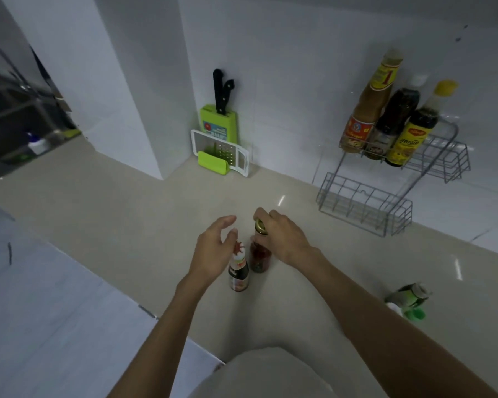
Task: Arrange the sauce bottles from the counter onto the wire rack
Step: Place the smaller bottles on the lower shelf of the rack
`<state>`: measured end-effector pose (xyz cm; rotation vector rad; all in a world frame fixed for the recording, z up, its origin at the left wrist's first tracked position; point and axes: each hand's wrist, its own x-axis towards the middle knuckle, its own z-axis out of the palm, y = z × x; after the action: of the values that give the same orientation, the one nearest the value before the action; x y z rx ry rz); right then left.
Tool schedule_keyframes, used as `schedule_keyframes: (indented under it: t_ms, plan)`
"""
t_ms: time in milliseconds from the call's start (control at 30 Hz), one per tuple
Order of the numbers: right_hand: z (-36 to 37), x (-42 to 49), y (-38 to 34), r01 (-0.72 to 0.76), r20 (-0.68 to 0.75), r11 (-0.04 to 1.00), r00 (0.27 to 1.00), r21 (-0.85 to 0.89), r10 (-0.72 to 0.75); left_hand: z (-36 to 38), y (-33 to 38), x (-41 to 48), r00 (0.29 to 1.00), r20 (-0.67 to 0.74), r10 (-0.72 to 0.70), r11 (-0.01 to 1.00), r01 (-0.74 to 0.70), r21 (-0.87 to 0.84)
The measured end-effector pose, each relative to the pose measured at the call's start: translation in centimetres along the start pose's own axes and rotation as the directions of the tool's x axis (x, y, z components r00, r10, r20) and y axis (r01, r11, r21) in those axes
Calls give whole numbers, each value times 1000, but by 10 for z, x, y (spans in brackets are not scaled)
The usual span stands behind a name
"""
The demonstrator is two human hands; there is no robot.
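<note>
Gripping red sauce bottle (260, 254) cap | right hand (285, 239) fingers (260, 214) | left hand (213, 251) open beside

A beige stone counter (104, 214) runs along glossy white tiled walls (285, 81), which throw back small glints of light. A square white pillar (98, 81) juts out at the left. In the corner stands a green knife block (218, 122) holding black-handled knives, behind a white grater (227, 152). At far left, blurred, is a steel sink (15, 116) with a curved tap.
</note>
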<state>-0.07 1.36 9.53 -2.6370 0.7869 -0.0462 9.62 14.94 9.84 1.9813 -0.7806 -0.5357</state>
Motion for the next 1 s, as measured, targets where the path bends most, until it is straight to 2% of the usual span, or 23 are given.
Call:
schedule_keyframes:
  t_ms: [167,333,400,467,533,600,667,767,800,833,867,933,967,1000]
  plan:
    - [-12,3,8,42,-14,998,999,55,-41,-5,7,7,998,64,20,1000,-20,6]
    - [-65,1,8,173,-104,984,980,46,-168,-2,36,27,964,252,86,981,-126,149]
    - [-99,0,0,219,-146,975,966,25,-213,8,51,38,940,316,127,975,-177,137]
    - [-131,-1,-9,233,-209,972,951,-2,-228,21,68,44,950,261,173,981,-190,39]
    - [-153,-3,-17,231,-274,970,931,-72,-242,33,85,45,971,93,222,974,-216,-70]
    - [-168,-5,-20,197,-322,945,905,-263,-278,39,99,46,964,-11,266,957,-266,-114]
    - [-181,-9,-19,160,-350,851,861,-500,-368,36,106,47,954,76,290,950,-277,-146]
    - [-195,-19,-17,253,-303,763,809,-595,-504,29,111,50,865,369,340,933,-261,-248]
    - [-195,-20,-12,252,-321,779,806,-574,-497,31,113,47,865,374,335,935,-258,-242]
    - [-196,-22,-11,200,-355,807,820,-555,-448,37,115,42,900,306,309,945,-254,-207]
    - [-189,-24,-7,106,-365,811,854,-575,-370,45,117,37,943,169,288,954,-267,-134]
    - [-168,-25,-1,-46,-343,745,905,-666,-251,61,118,31,954,-60,292,956,-290,49]
    - [-161,-28,2,-75,-332,749,922,-658,-200,65,115,31,955,-59,291,955,-286,84]
    - [-162,-31,4,-64,-321,794,932,-605,-169,64,111,32,964,29,265,962,-266,62]
